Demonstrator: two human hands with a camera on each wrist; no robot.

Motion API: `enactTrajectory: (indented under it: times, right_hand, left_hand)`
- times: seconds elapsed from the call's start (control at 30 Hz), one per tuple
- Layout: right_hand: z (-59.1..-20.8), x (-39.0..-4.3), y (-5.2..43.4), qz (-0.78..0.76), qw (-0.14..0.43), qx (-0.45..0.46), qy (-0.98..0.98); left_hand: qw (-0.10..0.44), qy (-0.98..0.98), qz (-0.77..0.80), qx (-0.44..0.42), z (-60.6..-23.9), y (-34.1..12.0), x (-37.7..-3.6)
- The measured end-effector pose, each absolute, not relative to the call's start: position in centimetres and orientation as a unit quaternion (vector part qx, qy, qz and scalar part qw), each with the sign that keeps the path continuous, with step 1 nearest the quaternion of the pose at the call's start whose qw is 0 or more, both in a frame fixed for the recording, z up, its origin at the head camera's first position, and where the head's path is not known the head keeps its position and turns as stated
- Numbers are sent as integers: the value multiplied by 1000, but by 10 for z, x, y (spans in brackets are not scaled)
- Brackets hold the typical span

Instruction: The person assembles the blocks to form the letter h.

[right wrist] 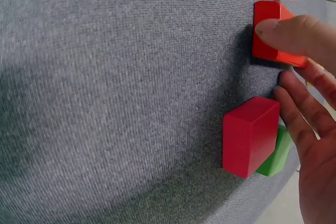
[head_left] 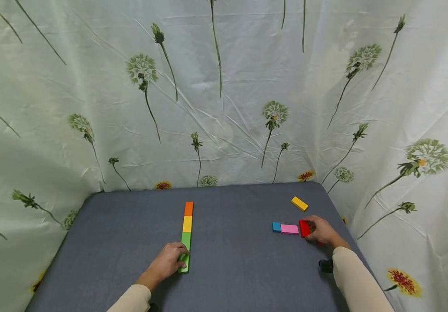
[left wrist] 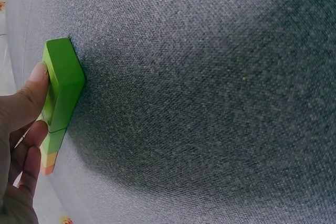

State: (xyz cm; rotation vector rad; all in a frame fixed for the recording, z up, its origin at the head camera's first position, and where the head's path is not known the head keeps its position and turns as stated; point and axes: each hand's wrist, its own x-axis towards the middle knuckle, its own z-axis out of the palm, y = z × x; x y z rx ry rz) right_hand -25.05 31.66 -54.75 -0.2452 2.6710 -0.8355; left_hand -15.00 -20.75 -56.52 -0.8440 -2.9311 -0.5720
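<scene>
A row of flat blocks runs down the grey table: orange (head_left: 188,208), yellow (head_left: 187,223), then a green block (head_left: 186,239). My left hand (head_left: 181,255) grips the nearest green block (left wrist: 63,82) at the row's near end, with the thumb (left wrist: 38,73) against its side. At the right, my right hand (head_left: 312,228) pinches a red block (right wrist: 266,24) under the thumb (right wrist: 286,32). A second red block (right wrist: 249,135) and a green block (right wrist: 277,156) lie by that hand's fingers in the right wrist view.
A pink block (head_left: 289,229) and a small blue block (head_left: 276,226) lie just left of the red one. A yellow block (head_left: 299,203) sits further back. Flowered cloth walls close in the table (head_left: 239,268) on three sides.
</scene>
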Motion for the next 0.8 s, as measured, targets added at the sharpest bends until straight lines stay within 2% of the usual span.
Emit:
enactTrajectory:
  times: [0.33,0.6,0.8]
  right_hand:
    - [-543,-245,315,-295,143,-61,943]
    - [-533,-242,305,-298,117,-86,943]
    - [-525,-240,286,-294,120,-120,941]
  left_hand:
    - [36,-942,-186,-278,-567,-207,-151]
    - [43,-942,-180,-279,-569,-208,-150]
    - [63,-940,-173,-286,-568,-207,-150]
